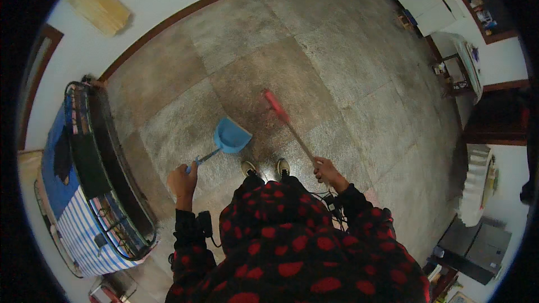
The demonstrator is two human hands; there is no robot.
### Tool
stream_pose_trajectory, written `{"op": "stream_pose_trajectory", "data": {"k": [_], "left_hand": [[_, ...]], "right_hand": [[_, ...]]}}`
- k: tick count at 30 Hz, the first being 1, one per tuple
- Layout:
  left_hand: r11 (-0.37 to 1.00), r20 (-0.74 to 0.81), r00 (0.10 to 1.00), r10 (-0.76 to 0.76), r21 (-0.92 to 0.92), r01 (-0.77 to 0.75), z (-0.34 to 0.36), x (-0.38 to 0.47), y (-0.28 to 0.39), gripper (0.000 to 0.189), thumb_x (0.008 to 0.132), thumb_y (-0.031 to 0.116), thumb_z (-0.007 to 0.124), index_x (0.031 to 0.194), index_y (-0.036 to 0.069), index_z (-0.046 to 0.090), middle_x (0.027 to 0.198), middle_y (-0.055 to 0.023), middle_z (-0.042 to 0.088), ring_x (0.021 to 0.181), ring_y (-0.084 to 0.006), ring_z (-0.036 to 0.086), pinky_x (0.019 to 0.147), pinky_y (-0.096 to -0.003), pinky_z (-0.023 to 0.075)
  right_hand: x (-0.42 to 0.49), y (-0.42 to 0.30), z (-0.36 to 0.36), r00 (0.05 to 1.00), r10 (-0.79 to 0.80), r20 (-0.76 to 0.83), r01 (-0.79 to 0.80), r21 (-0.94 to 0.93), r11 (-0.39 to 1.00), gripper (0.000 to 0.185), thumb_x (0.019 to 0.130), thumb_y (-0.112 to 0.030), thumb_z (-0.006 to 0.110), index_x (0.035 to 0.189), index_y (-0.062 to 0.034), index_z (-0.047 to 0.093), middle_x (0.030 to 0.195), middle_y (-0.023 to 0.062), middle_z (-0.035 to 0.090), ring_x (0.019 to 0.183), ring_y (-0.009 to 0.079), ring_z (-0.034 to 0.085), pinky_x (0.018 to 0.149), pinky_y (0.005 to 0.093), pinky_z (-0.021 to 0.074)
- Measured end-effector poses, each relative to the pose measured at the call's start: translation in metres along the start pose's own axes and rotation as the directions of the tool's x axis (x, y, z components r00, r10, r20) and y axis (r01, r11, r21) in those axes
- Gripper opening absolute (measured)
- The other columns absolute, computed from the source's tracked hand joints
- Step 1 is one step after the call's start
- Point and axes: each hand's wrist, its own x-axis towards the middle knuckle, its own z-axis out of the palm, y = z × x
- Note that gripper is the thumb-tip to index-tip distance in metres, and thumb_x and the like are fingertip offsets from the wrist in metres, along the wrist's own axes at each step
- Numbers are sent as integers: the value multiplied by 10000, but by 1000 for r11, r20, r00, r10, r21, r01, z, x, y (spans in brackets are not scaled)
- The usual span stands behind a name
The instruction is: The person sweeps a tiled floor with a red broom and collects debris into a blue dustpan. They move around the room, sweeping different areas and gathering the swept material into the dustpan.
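My left hand (183, 181) is closed round the handle of a blue dustpan (232, 135), whose pan is at or just above the tiled floor in front of my feet. In my right hand (329, 172) is the long handle of a broom (277, 107) with a red head, slanting forward and to the left. The broom head lies beyond the dustpan and to its right, apart from it. Whether bristles touch the floor is hard to tell. Both of my shoes (283, 166) show just below the dustpan's level.
On the left stands a metal-framed bed or rack (111, 168) with blue and striped cloth. A brown skirting board (162, 29) edges the wall. White cabinets (421, 0), a small table (459, 71) and a grey box-like object (476, 244) line the right side.
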Motion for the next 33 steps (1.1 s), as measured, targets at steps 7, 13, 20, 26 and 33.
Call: {"op": "stream_pose_trajectory", "data": {"k": [7,13,20,26,33], "left_hand": [[999,-137,990,36,9,-35,-15,-28,23,385,735,405,596,580,53,601,486,-137,524,462,-326,534,438,-403,416],[997,-84,994,65,45,-62,-12,-36,35,384,732,416,599,642,44,625,545,-152,557,516,-334,559,469,-405,431],[985,-67,989,130,123,-121,3,-34,46,398,722,433,597,565,67,589,512,-148,537,495,-335,548,457,-405,419],[984,-143,974,176,56,-169,11,-25,55,401,723,443,594,585,67,606,539,-146,554,509,-335,547,455,-410,410],[987,-66,989,132,102,-125,6,-22,69,419,728,460,573,600,62,601,584,-153,567,538,-334,555,471,-424,410]], "right_hand": [[75,13,-133,875,-482,-39,470,-166,867,263,879,-341,413,776,-110,482,599,42,469,479,150,473,405,290,372],[138,18,-197,528,-808,262,674,-708,210,249,823,-303,484,679,-101,507,551,76,509,411,202,461,407,316,397],[92,57,-111,831,-555,-28,539,-205,817,148,685,-85,620,642,-63,480,519,21,468,451,126,474,424,245,380],[13,57,-28,988,-101,121,127,-236,963,149,809,-138,464,873,-18,525,615,37,506,513,125,503,438,264,400],[-14,36,-15,932,80,355,-31,-140,990,168,837,-188,500,895,-32,519,616,-24,476,490,56,438,419,212,368]]}}
